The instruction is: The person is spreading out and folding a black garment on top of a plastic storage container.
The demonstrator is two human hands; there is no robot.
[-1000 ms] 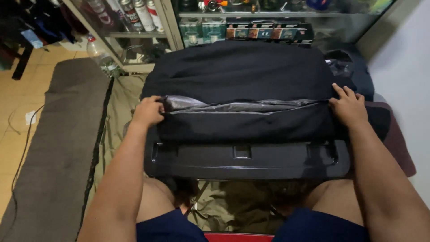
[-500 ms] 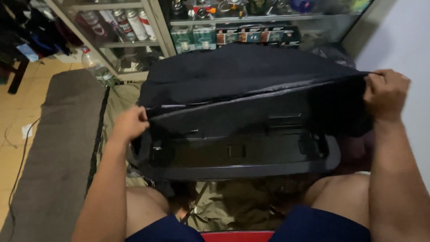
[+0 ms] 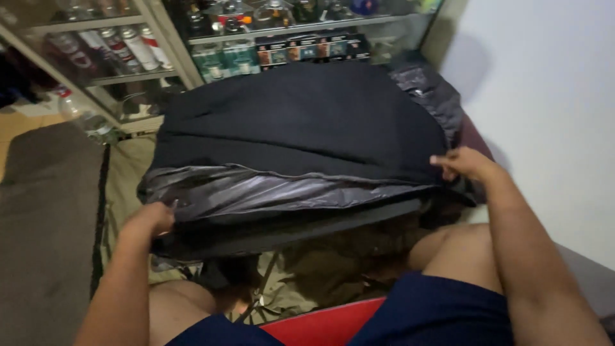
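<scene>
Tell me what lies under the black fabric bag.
Under the black fabric bag, a shiny grey lining layer shows at its front edge, with olive cloth below. Whatever sits deeper beneath is covered. Left hand and right hand grip the edge.

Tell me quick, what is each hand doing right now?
Left hand: closed on the near left edge of the black bag, at its shiny grey lining.
Right hand: pinching the bag's right edge.
</scene>
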